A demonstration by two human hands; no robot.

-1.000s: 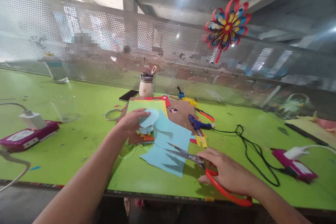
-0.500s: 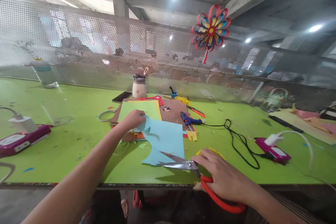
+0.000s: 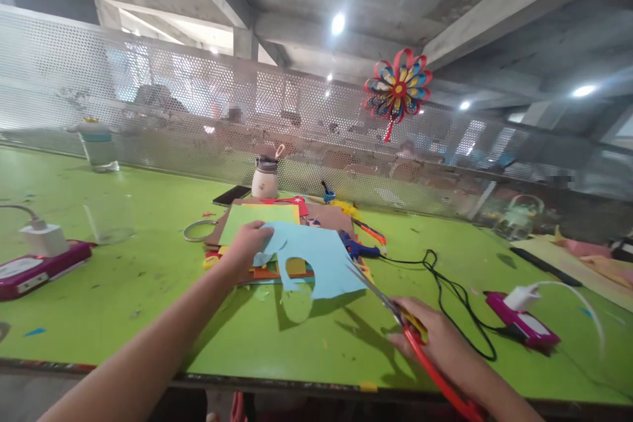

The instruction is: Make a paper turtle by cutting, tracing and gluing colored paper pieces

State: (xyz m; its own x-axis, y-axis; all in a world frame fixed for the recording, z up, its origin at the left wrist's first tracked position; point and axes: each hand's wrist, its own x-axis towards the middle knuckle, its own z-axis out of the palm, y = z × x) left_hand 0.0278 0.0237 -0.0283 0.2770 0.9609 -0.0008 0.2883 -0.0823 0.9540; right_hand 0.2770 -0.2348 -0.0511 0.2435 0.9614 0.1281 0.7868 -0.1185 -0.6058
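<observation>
Cutting is the judged step: left hand (image 3: 248,245) pinches the blue paper (image 3: 329,260) above the bench (image 3: 257,346), right hand (image 3: 438,336) grips scissors (image 3: 417,345) at the paper's right edge. Further snipping would call for tautness.

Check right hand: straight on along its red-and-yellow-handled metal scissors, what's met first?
Likely the light blue paper sheet: the scissors in the right hand point at it, tips overlapping its right side in view. Whether they touch is unclear.
</observation>
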